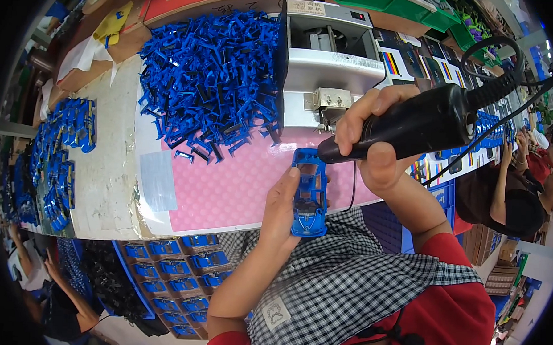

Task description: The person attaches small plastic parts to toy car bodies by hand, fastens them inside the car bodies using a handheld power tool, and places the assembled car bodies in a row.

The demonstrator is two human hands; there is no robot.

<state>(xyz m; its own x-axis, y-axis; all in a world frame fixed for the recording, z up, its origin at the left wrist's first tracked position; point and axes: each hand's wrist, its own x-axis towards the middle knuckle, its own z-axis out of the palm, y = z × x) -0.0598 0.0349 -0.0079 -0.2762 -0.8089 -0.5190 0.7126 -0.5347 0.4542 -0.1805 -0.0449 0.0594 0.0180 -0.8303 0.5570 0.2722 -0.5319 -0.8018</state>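
Pink mat (226, 189) is my landmark, covering the bench edge. Behind it, left, I see a big heap of blue plastic frames (209, 77); behind it, right, a grey machine (328, 57). Below its near edge sits a tray of blue car shells (173, 273). Over its right part, my right hand (367, 136) is wrapped around a black electric screwdriver (414, 126), tip meeting the blue toy car body (309, 192). My left hand (281, 216) grips that body, at the mat's near edge.
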